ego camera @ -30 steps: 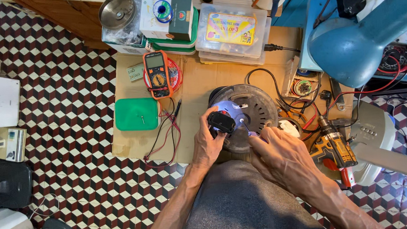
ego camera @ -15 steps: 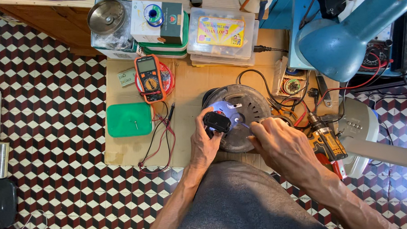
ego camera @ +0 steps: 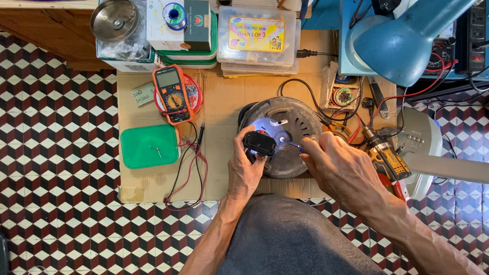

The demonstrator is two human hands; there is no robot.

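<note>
Cardboard sheet [ego camera: 229, 108] over checkered tile floor [ego camera: 48, 162]; cluttered workbench edge.

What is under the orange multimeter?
The orange multimeter lies on a round red lid or dish, whose rim shows at its right side, on the cardboard sheet. The meter covers the dish's middle, so anything there is hidden.

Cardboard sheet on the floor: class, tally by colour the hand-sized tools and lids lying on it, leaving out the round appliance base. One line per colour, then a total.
Orange: 1, the multimeter
Green: 1, the square lid
Red: 1, the round lid under the multimeter
Yellow and black: 1, the cordless drill at the sheet's right edge
Total: 4
</note>
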